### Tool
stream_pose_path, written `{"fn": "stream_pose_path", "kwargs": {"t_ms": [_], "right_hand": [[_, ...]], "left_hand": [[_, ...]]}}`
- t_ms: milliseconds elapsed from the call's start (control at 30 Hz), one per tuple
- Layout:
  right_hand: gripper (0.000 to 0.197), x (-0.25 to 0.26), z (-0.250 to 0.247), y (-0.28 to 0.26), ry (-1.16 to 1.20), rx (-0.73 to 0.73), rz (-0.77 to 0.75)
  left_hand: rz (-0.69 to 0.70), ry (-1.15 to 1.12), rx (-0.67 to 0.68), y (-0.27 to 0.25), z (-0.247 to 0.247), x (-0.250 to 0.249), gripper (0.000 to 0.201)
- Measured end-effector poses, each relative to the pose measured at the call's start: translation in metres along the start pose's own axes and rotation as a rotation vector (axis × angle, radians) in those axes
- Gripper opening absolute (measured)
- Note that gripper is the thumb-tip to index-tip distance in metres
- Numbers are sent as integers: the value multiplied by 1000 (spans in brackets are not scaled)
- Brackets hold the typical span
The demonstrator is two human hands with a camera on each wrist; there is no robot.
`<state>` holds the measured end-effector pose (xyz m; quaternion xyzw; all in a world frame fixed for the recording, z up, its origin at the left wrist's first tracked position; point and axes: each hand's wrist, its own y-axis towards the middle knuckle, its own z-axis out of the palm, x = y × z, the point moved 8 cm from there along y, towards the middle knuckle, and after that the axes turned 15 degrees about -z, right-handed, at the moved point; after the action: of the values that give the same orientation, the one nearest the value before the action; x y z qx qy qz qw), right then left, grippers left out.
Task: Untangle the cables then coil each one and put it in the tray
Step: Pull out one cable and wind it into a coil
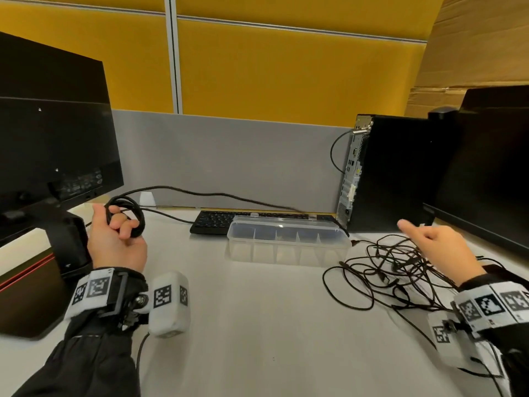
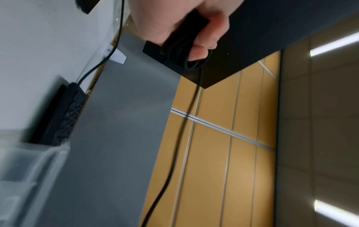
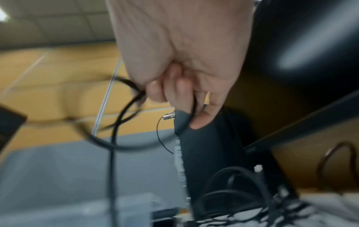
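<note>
The left hand [image 1: 116, 242] is raised above the counter [image 1: 257, 325], its fingers [image 1: 126, 227] curled through a black coil of cable [image 1: 127, 216]. The coil's free length runs right to the right hand [image 1: 440, 247], whose curled fingers [image 3: 196, 107] grip it over the tangled cables [image 1: 392, 270]. The clear tray [image 1: 289, 245] sits between the hands, before the keyboard [image 1: 217, 222]

Bare desk [image 1: 257, 325] between tray [image 1: 289, 247] and cable tangle [image 1: 400, 273].
</note>
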<state>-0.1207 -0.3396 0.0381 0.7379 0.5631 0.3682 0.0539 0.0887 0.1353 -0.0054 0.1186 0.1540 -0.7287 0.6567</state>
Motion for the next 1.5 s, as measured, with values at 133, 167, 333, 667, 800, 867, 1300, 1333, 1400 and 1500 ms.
{"fn": "stream_pose_path", "kwargs": {"t_ms": [133, 167, 333, 667, 800, 867, 1300, 1333, 1400, 1500], "right_hand": [[55, 1, 20, -1, 617, -99, 242], [51, 2, 26, 0, 894, -135, 262], [40, 6, 13, -1, 1742, -484, 268], [35, -13, -15, -3, 1651, -1099, 163], [17, -11, -41, -10, 1126, -1152, 158], [10, 2, -58, -15, 769, -1161, 32], [42, 74, 48, -3, 272, 415, 63], [33, 101, 52, -7, 398, 401, -38], [29, 151, 62, -14, 459, 367, -252], [54, 200, 97, -34, 289, 387, -436]], "left_hand": [[32, 60, -65, 1, -1, 5, 29], [37, 29, -74, 3, -4, 2, 29], [105, -103, -138, 11, -30, -25, 28], [210, -136, -221, 23, -54, -45, 26], [240, -165, -254, 32, -70, -56, 24], [267, -162, -200, 36, -79, -68, 26], [9, 320, 8, -3, 12, 5, 27], [-38, 397, 72, -8, 22, 18, 28], [-163, 543, 196, -23, 41, 47, 33], [-299, 693, 336, -52, 62, 80, 40]]}}
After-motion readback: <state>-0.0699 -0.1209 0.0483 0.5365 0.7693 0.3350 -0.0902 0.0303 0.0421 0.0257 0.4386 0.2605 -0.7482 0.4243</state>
